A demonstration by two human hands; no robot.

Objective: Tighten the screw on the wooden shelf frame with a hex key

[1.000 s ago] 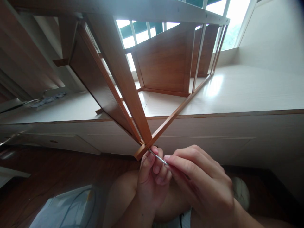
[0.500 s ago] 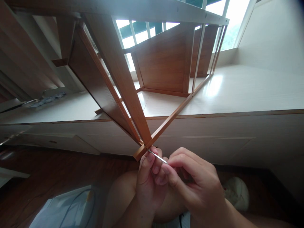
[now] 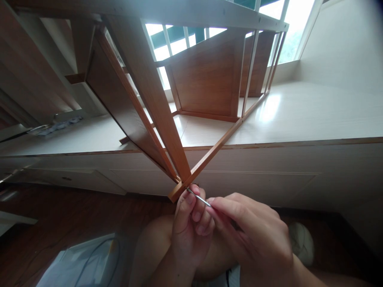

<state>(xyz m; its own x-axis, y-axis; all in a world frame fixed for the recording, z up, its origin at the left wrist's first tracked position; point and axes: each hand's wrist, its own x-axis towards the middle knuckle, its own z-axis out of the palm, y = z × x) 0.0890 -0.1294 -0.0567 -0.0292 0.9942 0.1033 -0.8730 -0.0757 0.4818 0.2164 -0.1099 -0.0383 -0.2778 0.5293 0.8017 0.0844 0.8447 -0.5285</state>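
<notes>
Metal rod (image 3: 200, 197) out past front edge of worktop (image 3: 311, 115), tip by wooden rail (image 3: 216, 152) | left hand (image 3: 193, 229) pinching near tip, right hand (image 3: 254, 235) pinching other end | crooked pressure could skid it!

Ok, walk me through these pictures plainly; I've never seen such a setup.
There's no machine here, just one person's bare hands. Every picture comes from the same camera, worn on the person's head and looking forward and down. The right hand pinches a thin metal rod, its tip up against the near end of a narrow wooden rail. The left hand curls its fingers close around that tip; what they grip is hard to tell. The rail belongs to a wooden frame on a white surface, one corner jutting past the edge.
</notes>
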